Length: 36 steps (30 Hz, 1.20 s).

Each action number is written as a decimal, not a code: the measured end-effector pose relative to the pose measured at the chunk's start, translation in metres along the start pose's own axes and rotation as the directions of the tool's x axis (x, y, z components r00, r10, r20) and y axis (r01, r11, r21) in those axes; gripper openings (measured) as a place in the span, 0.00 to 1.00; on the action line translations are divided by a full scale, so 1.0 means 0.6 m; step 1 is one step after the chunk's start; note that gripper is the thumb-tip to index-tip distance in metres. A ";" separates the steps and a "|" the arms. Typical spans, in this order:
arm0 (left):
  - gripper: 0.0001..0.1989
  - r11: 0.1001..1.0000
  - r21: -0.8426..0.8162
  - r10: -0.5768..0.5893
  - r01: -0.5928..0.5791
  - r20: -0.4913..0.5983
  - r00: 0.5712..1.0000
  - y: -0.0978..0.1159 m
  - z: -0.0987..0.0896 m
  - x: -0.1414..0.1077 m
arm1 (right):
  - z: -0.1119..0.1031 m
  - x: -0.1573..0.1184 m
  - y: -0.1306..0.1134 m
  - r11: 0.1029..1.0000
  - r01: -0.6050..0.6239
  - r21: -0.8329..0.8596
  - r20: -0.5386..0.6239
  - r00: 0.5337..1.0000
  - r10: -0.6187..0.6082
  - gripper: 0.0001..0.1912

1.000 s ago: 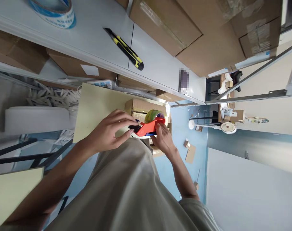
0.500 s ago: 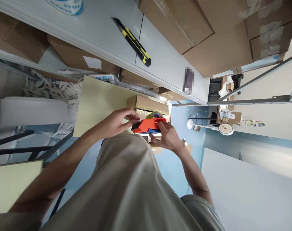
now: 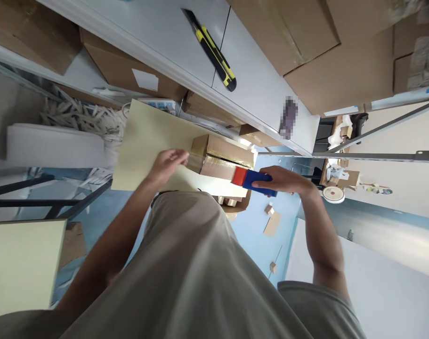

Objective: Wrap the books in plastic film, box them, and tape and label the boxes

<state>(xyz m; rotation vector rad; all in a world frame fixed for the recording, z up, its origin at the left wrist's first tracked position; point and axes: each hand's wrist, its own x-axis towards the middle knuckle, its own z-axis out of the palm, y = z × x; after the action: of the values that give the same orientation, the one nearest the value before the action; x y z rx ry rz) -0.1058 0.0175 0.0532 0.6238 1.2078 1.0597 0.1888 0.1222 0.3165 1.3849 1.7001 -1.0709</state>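
My right hand (image 3: 283, 180) is closed around the blue handle part of a red and blue tape dispenser (image 3: 251, 179). The dispenser's red end lies at the right part of a taped cardboard box (image 3: 223, 160); I cannot tell whether they touch. My left hand (image 3: 169, 165) hovers left of the box, over the pale yellow tabletop (image 3: 147, 136). Its fingers are slightly blurred, loosely stretched, with nothing visible in them. Clear tape shines along the box's seams.
On the grey shelf above lies a black and yellow utility knife (image 3: 212, 52) with its blade out. Large cardboard boxes (image 3: 341, 70) stand at the shelf's back. An open carton (image 3: 240, 205) sits below the table's right edge. White paper strips (image 3: 90, 117) are heaped at left.
My right hand has carried the tape dispenser to the right and turned it, so its blue side shows. My left hand has drawn away from it to the left. The view has shifted slightly.
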 end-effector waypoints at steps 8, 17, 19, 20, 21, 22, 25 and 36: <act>0.18 0.996 -0.080 -0.027 0.028 0.008 1.000 -0.047 -0.027 0.073 | -0.051 0.009 0.017 0.996 -0.073 0.056 0.010 0.997 0.072 0.31; 0.22 0.938 -0.324 -0.132 0.122 -0.009 0.991 -0.132 0.028 0.130 | -0.056 -0.007 0.014 0.992 -0.115 0.058 -0.028 0.993 0.117 0.31; 0.21 0.928 -0.346 -0.157 0.137 -0.029 0.987 -0.148 0.037 0.143 | -0.054 -0.005 0.011 0.991 -0.121 0.054 -0.032 0.992 0.122 0.30; 0.21 0.922 -0.360 -0.170 0.144 -0.043 0.984 -0.155 0.042 0.149 | -0.053 -0.002 0.011 0.991 -0.123 0.053 -0.035 0.992 0.125 0.30; 0.21 0.915 -0.373 -0.184 0.151 -0.054 0.981 -0.162 0.047 0.153 | -0.051 0.001 0.011 0.991 -0.126 0.050 -0.040 0.991 0.128 0.30; 0.21 0.909 -0.385 -0.196 0.158 -0.062 0.979 -0.168 0.053 0.156 | -0.049 0.006 0.013 0.991 -0.126 0.044 -0.048 0.991 0.128 0.30; 0.21 0.904 -0.390 -0.216 0.174 -0.065 0.974 -0.185 0.070 0.160 | -0.043 0.020 0.016 0.992 -0.126 0.005 -0.080 0.989 0.126 0.31; 0.35 0.998 -0.013 -0.069 0.068 -0.254 0.965 -0.218 0.079 0.150 | -0.040 0.035 0.006 0.989 -0.123 -0.087 -0.092 0.989 0.115 0.30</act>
<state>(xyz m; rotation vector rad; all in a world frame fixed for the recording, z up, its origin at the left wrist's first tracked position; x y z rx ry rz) -0.0199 0.0511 -0.0847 0.4474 1.4392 1.1073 0.1879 0.1526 0.3074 1.4730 1.6829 -0.8665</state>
